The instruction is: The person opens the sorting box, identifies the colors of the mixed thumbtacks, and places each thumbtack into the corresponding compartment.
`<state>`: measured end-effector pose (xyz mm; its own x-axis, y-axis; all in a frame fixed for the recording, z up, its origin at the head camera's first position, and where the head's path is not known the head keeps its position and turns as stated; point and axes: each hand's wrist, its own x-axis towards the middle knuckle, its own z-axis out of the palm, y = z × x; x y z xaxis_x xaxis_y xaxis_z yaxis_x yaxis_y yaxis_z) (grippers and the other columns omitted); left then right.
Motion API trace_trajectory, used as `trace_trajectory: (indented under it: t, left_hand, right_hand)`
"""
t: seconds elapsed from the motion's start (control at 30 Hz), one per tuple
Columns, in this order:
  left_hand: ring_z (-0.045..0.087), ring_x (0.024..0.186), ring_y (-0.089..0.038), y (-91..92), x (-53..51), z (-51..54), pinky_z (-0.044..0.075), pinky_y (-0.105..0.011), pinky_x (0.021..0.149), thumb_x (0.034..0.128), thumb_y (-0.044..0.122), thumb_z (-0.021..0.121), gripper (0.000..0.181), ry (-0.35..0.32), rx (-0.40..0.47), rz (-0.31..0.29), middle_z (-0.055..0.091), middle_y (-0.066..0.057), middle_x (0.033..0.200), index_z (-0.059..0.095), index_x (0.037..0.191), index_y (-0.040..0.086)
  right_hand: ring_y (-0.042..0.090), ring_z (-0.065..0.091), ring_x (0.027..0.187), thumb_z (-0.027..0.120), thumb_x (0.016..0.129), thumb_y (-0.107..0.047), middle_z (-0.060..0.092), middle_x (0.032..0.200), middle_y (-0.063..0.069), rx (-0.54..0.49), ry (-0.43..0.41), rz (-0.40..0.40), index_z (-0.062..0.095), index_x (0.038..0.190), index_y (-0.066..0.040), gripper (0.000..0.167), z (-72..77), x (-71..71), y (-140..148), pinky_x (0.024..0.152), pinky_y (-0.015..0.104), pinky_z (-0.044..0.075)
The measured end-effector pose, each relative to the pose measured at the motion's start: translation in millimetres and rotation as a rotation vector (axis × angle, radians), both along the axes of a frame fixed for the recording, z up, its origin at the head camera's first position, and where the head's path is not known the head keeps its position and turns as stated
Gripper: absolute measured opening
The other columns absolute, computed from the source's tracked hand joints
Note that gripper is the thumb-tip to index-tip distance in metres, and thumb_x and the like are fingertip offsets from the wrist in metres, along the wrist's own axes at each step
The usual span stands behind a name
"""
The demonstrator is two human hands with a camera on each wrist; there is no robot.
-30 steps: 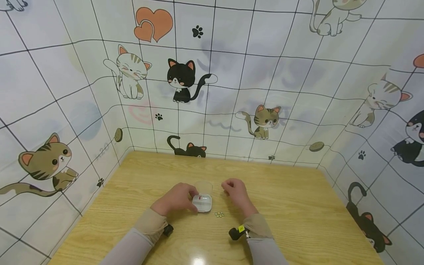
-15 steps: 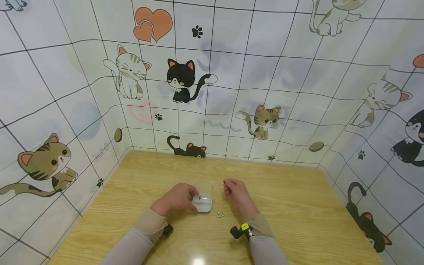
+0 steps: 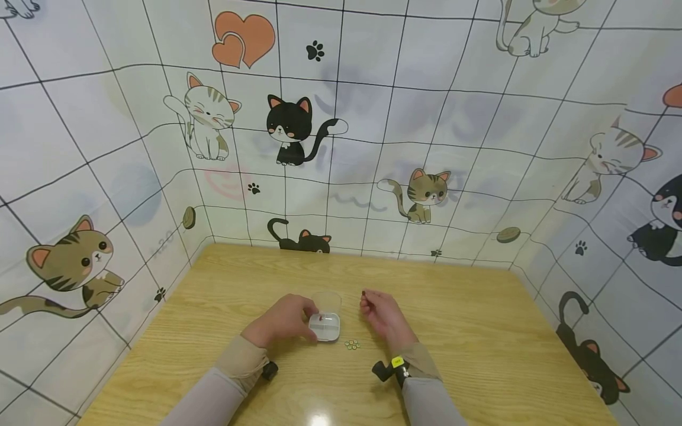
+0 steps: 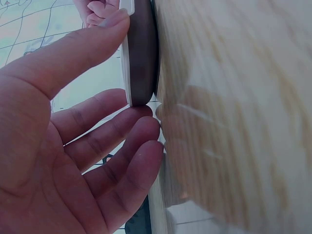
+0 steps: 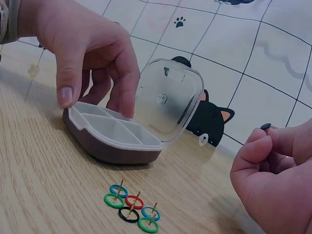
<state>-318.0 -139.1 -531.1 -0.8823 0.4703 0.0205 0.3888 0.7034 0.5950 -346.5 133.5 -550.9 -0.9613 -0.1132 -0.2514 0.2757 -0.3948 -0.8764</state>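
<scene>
My left hand (image 3: 288,319) grips a small pill box (image 3: 324,327) by its left end, thumb on the near edge and fingers on the far side. The box has a dark brown shell and white compartments; its clear lid (image 5: 170,100) stands raised at the back. A tiny red piece lies in one far compartment in the head view. To the right of the box, my right hand (image 3: 380,310) pinches a thumbtack (image 5: 265,126) with a dark head, its pin hidden by the curled fingers. In the left wrist view, thumb and fingers (image 4: 141,126) touch the box.
Several thumbtacks (image 5: 129,214) with blue, green, red and black rims lie points up on the wooden table (image 3: 453,319), just in front of the box. A cat-print sheet (image 3: 362,118) encloses the table's back and sides.
My right hand has turned and shifted slightly right, bringing the dark thumbtack at its fingertips into view. The left hand and pill box have stayed in place.
</scene>
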Motion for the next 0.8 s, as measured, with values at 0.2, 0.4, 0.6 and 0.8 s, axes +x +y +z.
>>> trace_trajectory:
  t: [0.2, 0.4, 0.6, 0.8]
  left_hand:
    - [0.060, 0.089, -0.014, -0.1, -0.1, -0.9, 0.050, -0.038, 0.089, 0.0668, 0.029, 0.100, 0.049, -0.004, 0.011, -0.001, 0.073, 0.006, 0.096, 0.080, 0.109, 0.013]
    - [0.061, 0.090, -0.014, -0.5, -0.4, -2.1, 0.051, -0.039, 0.090, 0.0672, 0.031, 0.099, 0.050, -0.004, 0.012, 0.000, 0.074, 0.005, 0.098, 0.080, 0.110, 0.013]
    - [0.061, 0.091, -0.014, -0.5, -0.1, -1.7, 0.051, -0.039, 0.090, 0.0673, 0.031, 0.099, 0.050, -0.004, 0.008, 0.002, 0.074, 0.005, 0.099, 0.080, 0.110, 0.014]
    - [0.060, 0.090, -0.014, -0.3, 0.2, -1.1, 0.051, -0.039, 0.089, 0.0676, 0.030, 0.099, 0.049, -0.004, 0.008, 0.000, 0.073, 0.006, 0.098, 0.080, 0.110, 0.014]
  right_hand:
    - [0.005, 0.052, 0.078, 0.040, 0.113, -0.005, 0.056, 0.090, 0.000, -0.174, -0.039, 0.004, 0.046, 0.125, 0.006, 0.017, 0.9, 0.0, 1.8, 0.067, 0.014, 0.042]
    - [0.006, 0.052, 0.078, 0.041, 0.113, -0.005, 0.055, 0.092, 0.002, -0.291, -0.108, -0.009, 0.043, 0.127, 0.002, 0.015, 3.0, -0.3, 5.2, 0.066, 0.014, 0.041]
    - [0.007, 0.053, 0.079, 0.042, 0.113, -0.005, 0.056, 0.092, 0.004, -0.385, -0.151, 0.012, 0.046, 0.120, 0.000, 0.009, 1.3, -0.1, 7.3, 0.069, 0.014, 0.040]
    - [0.009, 0.052, 0.080, 0.041, 0.113, -0.006, 0.055, 0.094, 0.004, -0.467, -0.206, 0.009, 0.043, 0.125, -0.001, 0.013, 0.6, 0.1, 7.9, 0.069, 0.014, 0.040]
